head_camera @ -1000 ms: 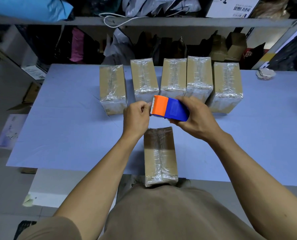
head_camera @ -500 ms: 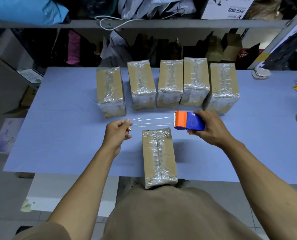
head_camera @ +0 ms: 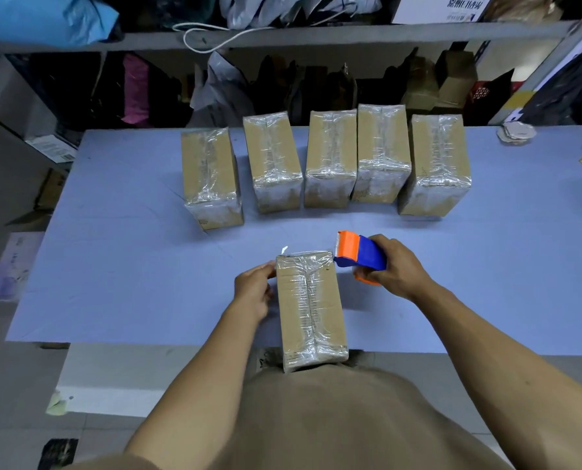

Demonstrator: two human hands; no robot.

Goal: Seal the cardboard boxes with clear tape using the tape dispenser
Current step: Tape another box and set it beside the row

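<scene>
Both hands have dropped, laying the stretched clear tape strip (head_camera: 304, 254) across the near taped cardboard box's (head_camera: 308, 307) far end. Left hand (head_camera: 254, 291) fingers press its side; right hand (head_camera: 393, 269) grips the orange-and-blue tape dispenser (head_camera: 359, 251). Next, judged: cut and smooth.

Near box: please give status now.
Left hand presses near box side. Right hand grips tape dispenser at far corner. Nothing in the way.

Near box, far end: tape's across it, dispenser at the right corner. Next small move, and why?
Probably pull the dispenser down past the right far corner of the near box and tear. The strip seems to span the far edge, the left hand braces the left side, and the right hand holds the dispenser there.
</scene>
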